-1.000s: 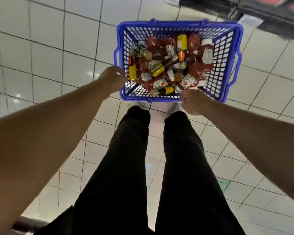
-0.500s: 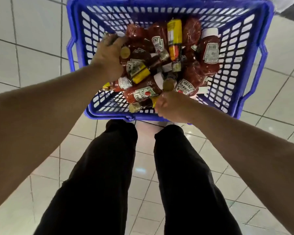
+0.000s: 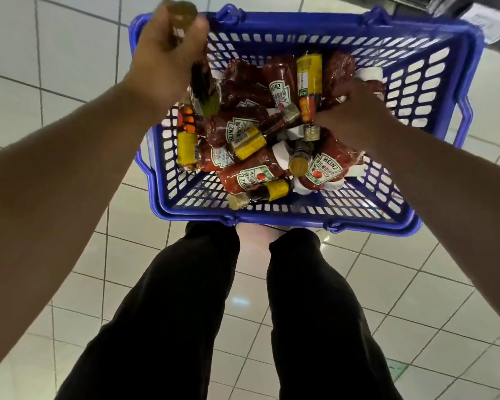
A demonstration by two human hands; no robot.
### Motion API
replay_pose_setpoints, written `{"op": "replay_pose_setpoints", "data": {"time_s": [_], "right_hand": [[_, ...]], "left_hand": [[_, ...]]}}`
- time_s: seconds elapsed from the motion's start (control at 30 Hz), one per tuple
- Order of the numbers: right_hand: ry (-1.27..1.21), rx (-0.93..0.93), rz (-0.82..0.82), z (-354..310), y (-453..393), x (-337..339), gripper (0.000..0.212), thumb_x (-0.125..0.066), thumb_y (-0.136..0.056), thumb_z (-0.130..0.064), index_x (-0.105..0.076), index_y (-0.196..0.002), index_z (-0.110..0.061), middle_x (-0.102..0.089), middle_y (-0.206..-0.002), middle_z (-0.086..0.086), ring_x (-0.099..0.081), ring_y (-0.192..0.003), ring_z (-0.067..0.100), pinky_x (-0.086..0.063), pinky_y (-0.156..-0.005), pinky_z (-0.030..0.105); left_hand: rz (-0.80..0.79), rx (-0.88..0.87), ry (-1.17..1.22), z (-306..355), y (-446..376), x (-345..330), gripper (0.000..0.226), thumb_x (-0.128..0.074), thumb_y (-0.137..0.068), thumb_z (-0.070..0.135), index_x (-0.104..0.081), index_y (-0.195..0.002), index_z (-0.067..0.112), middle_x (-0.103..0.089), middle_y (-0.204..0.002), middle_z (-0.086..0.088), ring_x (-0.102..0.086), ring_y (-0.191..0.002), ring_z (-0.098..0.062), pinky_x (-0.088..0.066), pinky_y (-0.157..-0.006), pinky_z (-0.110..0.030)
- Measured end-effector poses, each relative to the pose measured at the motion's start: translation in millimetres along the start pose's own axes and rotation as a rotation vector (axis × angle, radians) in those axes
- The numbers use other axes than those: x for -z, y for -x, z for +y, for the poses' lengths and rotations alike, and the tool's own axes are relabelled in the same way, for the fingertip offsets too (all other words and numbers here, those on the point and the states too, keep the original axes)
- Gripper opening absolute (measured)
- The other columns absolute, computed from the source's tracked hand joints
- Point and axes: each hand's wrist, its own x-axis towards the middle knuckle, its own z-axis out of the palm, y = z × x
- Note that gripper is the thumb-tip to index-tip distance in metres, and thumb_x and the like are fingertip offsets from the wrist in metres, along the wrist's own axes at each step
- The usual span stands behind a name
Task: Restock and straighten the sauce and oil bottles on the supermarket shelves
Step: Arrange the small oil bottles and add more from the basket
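Note:
A blue plastic basket [image 3: 433, 82] stands on the tiled floor in front of my legs. It holds several red ketchup bottles [image 3: 251, 174] and dark sauce bottles with yellow labels [image 3: 309, 79], lying jumbled. My left hand [image 3: 168, 50] grips a dark sauce bottle [image 3: 202, 88] by its neck, lifted above the basket's left side, gold cap up. My right hand [image 3: 355, 108] reaches down among the bottles at the right of the pile, fingers curled on a ketchup bottle with a white cap [image 3: 370, 75]; the grip itself is mostly hidden.
Pale floor tiles [image 3: 55, 67] surround the basket. My black-trousered legs [image 3: 185, 313] stand just behind its near rim. A dark shelf base with a paper tag [image 3: 485, 21] shows at the top right corner.
My left hand has lifted a dark bottle up out of the pile. My right hand has moved from the near rim to the far right of the pile.

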Motion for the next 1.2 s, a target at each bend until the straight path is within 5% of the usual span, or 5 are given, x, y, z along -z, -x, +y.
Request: {"op": "replay_pose_setpoints", "data": {"time_s": [0.2,0.37,0.77,0.97,1.2], "right_hand": [[0.134,0.060,0.168,-3,-8,-43,0.106,-0.073,-0.086,-0.056,-0.012,-0.155,-0.005,-0.062,-0.134,0.010,-0.058,-0.124,0.032,-0.048,-0.097,0.041],[0.137,0.067,0.193,12,-2,-38,0.069,-0.073,-0.091,-0.041,-0.042,-0.143,-0.009,-0.063,-0.131,0.011,-0.060,-0.120,0.030,-0.044,-0.086,0.030],[0.046,0.089,0.117,36,11,-12,0.038,-0.068,-0.088,-0.027,-0.057,-0.124,-0.022,-0.070,-0.110,-0.004,-0.065,-0.102,0.020,-0.052,-0.086,0.035],[0.342,0.010,0.074,83,30,-10,0.068,-0.080,-0.080,-0.032,-0.049,-0.139,-0.023,-0.060,-0.135,0.012,-0.059,-0.121,0.035,-0.047,-0.094,0.034],[-0.070,-0.019,0.130,88,16,-20,0.073,-0.081,-0.069,-0.056,-0.059,-0.132,-0.026,-0.070,-0.118,-0.006,-0.067,-0.108,0.019,-0.054,-0.087,0.032]], "left_hand": [[-0.160,0.452,0.585,9,11,-18,0.060,-0.031,-0.103,0.063,-0.068,-0.101,0.016,-0.069,-0.091,-0.009,-0.067,-0.085,-0.023,-0.055,-0.087,-0.038],[-0.134,0.682,0.689,-9,28,-27,0.049,-0.047,-0.099,0.062,-0.061,-0.092,0.015,-0.061,-0.078,-0.003,-0.059,-0.068,-0.017,-0.052,-0.068,-0.033],[-0.187,0.786,0.671,-19,74,-36,0.062,-0.045,-0.091,0.074,-0.065,-0.089,0.016,-0.062,-0.081,-0.007,-0.065,-0.075,-0.026,-0.055,-0.082,-0.045],[-0.119,0.826,0.126,-36,85,-31,0.021,-0.082,-0.083,0.023,-0.072,-0.099,0.014,-0.070,-0.075,-0.005,-0.066,-0.060,-0.017,-0.057,-0.062,-0.035],[-0.316,0.890,-0.123,-46,92,-60,0.021,-0.084,-0.081,0.020,-0.072,-0.095,0.009,-0.077,-0.074,-0.011,-0.072,-0.055,-0.021,-0.061,-0.053,-0.035]]}}
